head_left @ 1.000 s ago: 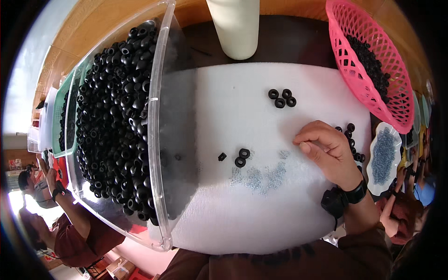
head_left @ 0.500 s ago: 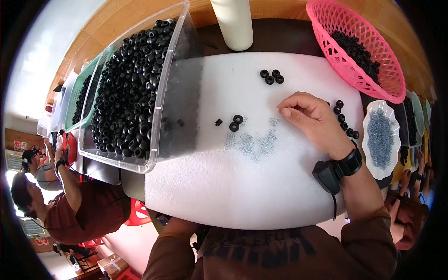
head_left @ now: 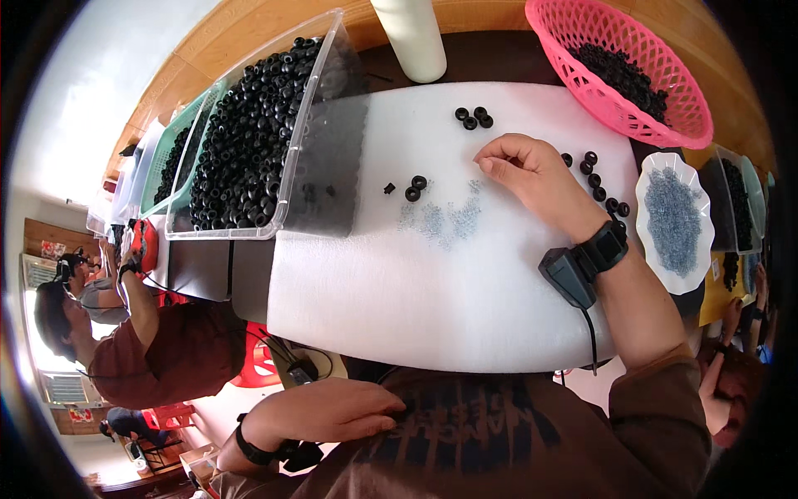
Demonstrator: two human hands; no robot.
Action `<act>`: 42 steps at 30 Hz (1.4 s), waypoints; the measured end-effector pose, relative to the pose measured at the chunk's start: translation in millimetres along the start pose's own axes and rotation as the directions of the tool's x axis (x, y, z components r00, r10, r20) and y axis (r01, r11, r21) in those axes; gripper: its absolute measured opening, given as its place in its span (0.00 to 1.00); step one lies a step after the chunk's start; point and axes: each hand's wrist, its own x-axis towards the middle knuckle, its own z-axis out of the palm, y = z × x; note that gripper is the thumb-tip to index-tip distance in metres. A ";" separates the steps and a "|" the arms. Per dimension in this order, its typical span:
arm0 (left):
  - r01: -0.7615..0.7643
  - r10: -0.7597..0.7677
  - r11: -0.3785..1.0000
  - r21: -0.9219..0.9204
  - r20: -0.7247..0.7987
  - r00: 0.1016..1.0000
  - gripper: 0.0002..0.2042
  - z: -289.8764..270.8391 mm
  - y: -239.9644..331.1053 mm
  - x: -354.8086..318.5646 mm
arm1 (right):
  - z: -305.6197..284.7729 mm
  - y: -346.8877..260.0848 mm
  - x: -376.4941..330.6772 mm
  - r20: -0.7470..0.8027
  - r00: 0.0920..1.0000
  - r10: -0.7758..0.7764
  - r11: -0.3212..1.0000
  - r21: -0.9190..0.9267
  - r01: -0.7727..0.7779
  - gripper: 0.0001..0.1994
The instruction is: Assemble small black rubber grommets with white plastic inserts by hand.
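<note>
My right hand (head_left: 532, 179) hovers over a white foam board (head_left: 374, 299). Its thumb and forefinger are pinched together; whatever may be between the tips is too small to make out. Several black rings (head_left: 472, 118) form a cluster beyond it, and more black rings (head_left: 593, 180) lie to its right. Left of it are two black rings (head_left: 415, 189) and a small black piece (head_left: 389, 189), with tiny clear-blue beads (head_left: 445, 220) scattered nearer me. My left hand (head_left: 332, 409) rests low against my shirt, off the board, its fingers extended and holding nothing visible.
At the board's left stands a clear plastic bin (head_left: 287, 166) of black rings. A pink basket (head_left: 690, 116) holds black pieces at the far right. Below it sits a white scalloped dish (head_left: 698, 179) of clear-blue beads. A white cylinder (head_left: 411, 41) stands behind. Co-workers sit at both sides.
My left hand has come up into view from below the board's edge. My right hand keeps its pinch in nearly the same place over the board. The whole view has shifted slightly.
</note>
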 end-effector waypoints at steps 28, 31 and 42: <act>-0.130 0.275 0.961 0.242 -0.859 0.433 0.08 -115.6 13.1 146.4 | -2.0 -19.2 -3.1 0.021 0.999 0.034 0.999 0.017 -0.034 0.08; -0.229 0.434 0.898 0.375 -0.838 0.330 0.11 -109.3 21.8 134.5 | 8.9 -24.8 -12.2 0.051 0.998 0.041 0.986 0.158 -0.049 0.09; -0.313 0.719 0.692 0.651 -0.659 0.221 0.19 -102.1 12.9 132.9 | 20.8 -35.7 -23.6 0.186 0.981 0.063 0.681 0.711 -0.178 0.13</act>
